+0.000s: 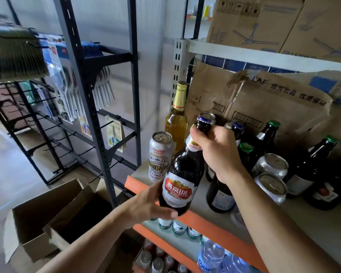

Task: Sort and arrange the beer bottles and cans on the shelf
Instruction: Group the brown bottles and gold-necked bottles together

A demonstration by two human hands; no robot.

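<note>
Both grips hold the brown bottle (182, 174) so it will not slip: the left grip (148, 203) wraps round its bottom and the right grip (217, 150) is curled tight round its neck. It leans over the front edge of the shelf (313, 223), next to a silver can (159, 156) (maybe its new spot, hard to tell). Torn boxes (264, 99) stand behind, and an open box (47, 217) sits on the floor

Label on brown bottle (185, 174): "U8". On white can (159, 156): "ChongQing". On cardboard box (264, 99): "LAF".
</note>
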